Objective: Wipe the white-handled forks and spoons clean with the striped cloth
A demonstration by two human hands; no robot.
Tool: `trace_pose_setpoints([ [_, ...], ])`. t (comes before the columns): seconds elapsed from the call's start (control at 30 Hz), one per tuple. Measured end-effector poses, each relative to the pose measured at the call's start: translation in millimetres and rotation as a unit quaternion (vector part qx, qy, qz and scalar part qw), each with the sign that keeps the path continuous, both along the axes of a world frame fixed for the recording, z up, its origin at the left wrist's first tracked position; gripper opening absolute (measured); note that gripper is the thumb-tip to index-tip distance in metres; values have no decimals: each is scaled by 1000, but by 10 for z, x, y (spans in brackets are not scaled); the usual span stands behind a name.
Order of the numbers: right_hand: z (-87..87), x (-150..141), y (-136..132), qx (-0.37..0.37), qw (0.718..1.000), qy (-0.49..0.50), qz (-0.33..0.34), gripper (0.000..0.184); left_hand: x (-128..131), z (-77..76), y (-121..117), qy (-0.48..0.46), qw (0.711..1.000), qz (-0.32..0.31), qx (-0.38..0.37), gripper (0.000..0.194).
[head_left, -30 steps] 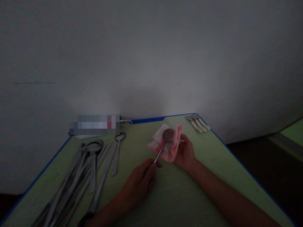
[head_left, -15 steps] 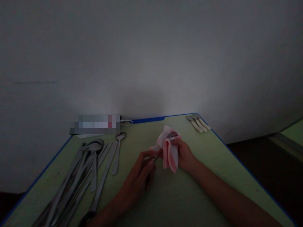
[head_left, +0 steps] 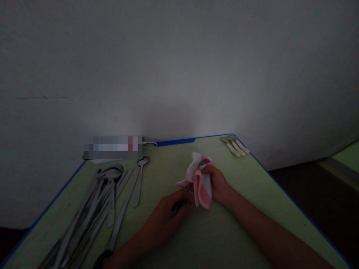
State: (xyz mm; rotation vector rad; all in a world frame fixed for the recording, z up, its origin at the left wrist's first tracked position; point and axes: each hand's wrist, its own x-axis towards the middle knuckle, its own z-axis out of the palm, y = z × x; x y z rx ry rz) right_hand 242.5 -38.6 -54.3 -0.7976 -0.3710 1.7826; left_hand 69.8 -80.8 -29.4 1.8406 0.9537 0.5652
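Observation:
My right hand (head_left: 220, 183) is closed on a pink and white cloth (head_left: 202, 190), with the thumb pressing it around the head of a metal spoon (head_left: 203, 163). Only the spoon's dark, rounded end shows above the cloth. Just below and to the left, my left hand (head_left: 175, 207) has its fingers closed at the spoon's handle, which is mostly hidden by fingers and cloth. Both hands are raised over the middle of the pale green table (head_left: 224, 231).
A pile of metal cutlery (head_left: 92, 209), with a ladle-like round head on top, lies on the left. Beside it lies a small spoon (head_left: 138, 186). Three cream-handled forks (head_left: 235, 146) rest at the far right corner. A blurred-out box (head_left: 114, 147) with a white cord stands against the wall.
My left hand has turned and shifted slightly right and closer to the cloth, covering more of the handle. The cloth has tilted a little; the cutlery on the table has stayed put.

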Motion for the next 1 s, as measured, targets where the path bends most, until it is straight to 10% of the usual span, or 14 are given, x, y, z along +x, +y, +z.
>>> trace_pose_setpoints([
  [1.0, 59, -42, -37, 40, 998, -47, -5, 16, -7, 32, -25, -4, 1000, -6, 3, 21],
])
